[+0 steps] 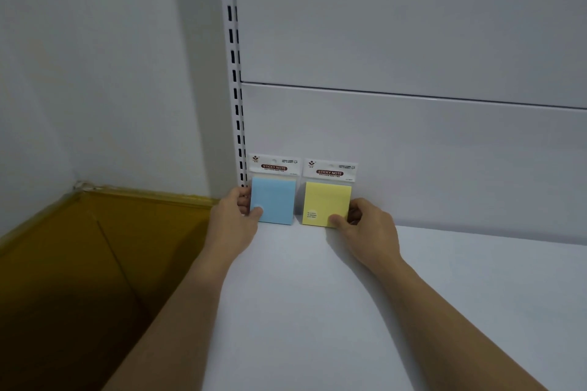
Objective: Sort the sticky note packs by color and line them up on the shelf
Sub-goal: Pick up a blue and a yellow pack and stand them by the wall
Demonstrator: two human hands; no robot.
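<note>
my left hand [236,216] pinches the blue pack [273,200] by its left edge, thumb on the front. my right hand [365,225] pinches the yellow pack [327,203] at its lower right corner. both packs stand on the shelf [317,295], against the back panel [413,152], between my hands, just beside each other.

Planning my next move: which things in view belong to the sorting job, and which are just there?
Job: blue pack, gripped by left hand; yellow pack, gripped by right hand; shelf.
Just there: slotted upright; back panel; yellow-brown floor.
</note>
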